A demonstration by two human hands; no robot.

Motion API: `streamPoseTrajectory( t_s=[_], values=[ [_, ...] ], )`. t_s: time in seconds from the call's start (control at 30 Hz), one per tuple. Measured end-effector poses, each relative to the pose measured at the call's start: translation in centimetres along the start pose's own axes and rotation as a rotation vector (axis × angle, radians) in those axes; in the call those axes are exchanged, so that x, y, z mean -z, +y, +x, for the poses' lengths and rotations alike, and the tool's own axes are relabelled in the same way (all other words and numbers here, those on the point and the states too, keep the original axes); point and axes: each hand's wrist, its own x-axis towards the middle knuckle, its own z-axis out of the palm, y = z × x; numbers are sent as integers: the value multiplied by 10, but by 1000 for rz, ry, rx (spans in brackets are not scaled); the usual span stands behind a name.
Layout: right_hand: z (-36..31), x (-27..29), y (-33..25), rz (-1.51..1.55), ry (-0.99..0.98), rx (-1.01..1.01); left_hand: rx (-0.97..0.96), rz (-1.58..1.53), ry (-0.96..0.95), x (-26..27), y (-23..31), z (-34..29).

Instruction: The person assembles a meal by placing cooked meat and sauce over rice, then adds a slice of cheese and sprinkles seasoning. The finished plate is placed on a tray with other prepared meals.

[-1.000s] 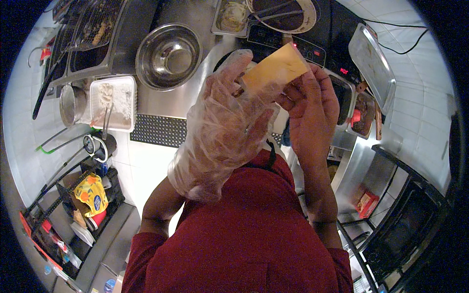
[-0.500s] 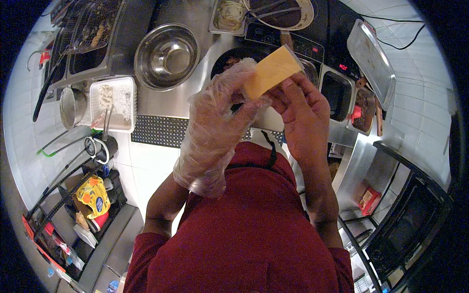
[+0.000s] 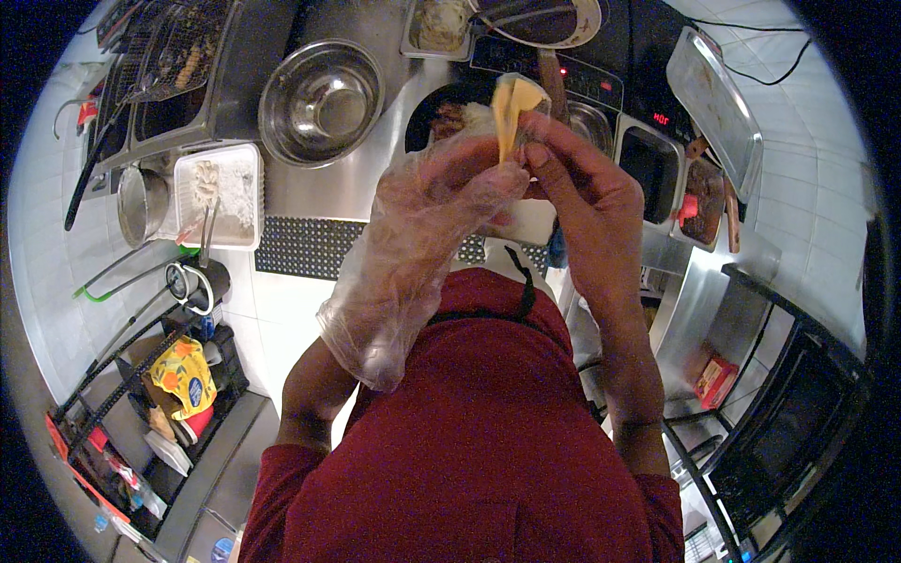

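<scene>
A yellow cheese slice (image 3: 526,97), seemingly in a clear wrapper, stands tilted nearly edge-on between my hands above the counter. My left hand (image 3: 413,206), in a loose clear plastic glove, pinches its lower left side. From the right, the thumb and fingers of my bare right hand (image 3: 601,192) are closed at its lower right edge, where the wrapper appears to be. Just behind my hands is a round black pan or dish (image 3: 425,114) with brownish and white food (image 3: 452,120) in it. My left hand partly covers that pan.
A steel bowl (image 3: 322,103) stands at left, beside a white tray (image 3: 256,211) of flour with tongs. Behind are an induction cooker (image 3: 601,89) and a pan (image 3: 588,21) whose handle points at me. Food containers (image 3: 648,178) line the right; a perforated black strip (image 3: 300,246) edges the counter.
The cheese slice has turned from facing me broadly to nearly edge-on, bending or folding. My right hand's fingers have shifted to its lower edge, and both hands have drawn closer together.
</scene>
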Motion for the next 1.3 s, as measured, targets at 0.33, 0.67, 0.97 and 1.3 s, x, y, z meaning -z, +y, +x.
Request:
streamPoseTrajectory(
  t_s=[0.33,0.67,0.97,1.3],
  values=[
    [7,12,-13,-332,-124,175,1,-171,6,-21,-3,1],
    [21,26,-23,-530,-235,425,-74,-310,-79,-11,-19,10],
    [-7,14,-25,-780,-9,430,-148,-290,40,-10,-19,18],
    [-8,-6,2,-740,305,585,-170,-132,107,-13,-15,24]
  ],
)
